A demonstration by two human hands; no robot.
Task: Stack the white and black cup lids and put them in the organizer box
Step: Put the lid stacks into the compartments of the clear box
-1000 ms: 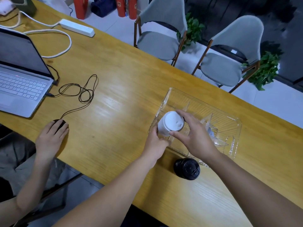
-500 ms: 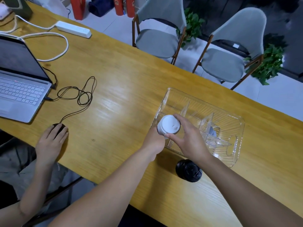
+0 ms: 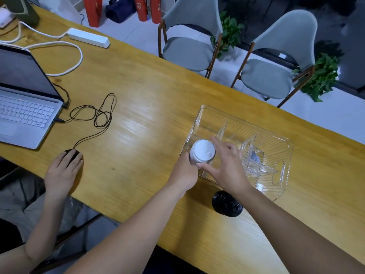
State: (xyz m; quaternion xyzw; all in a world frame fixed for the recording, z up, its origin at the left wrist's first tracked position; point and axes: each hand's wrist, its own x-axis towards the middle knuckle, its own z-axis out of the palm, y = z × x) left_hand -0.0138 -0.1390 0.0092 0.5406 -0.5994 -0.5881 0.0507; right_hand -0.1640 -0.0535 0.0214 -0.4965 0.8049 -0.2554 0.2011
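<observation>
Both my forearms reached forward over the near edge of the bench. My left hand curled round the near side of the white lid stack, gripping it. My right hand pinched the same stack between thumb and forefinger, other fingers loosely spread. The stack sat at the left end of the clear organizer box; the black lids lay on the bench just beside its near wall

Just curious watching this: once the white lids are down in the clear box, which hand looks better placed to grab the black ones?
Probably the right. The black lids sit on the table just under the right forearm, close behind the right hand. The left hand grips the white lids further away.
</observation>
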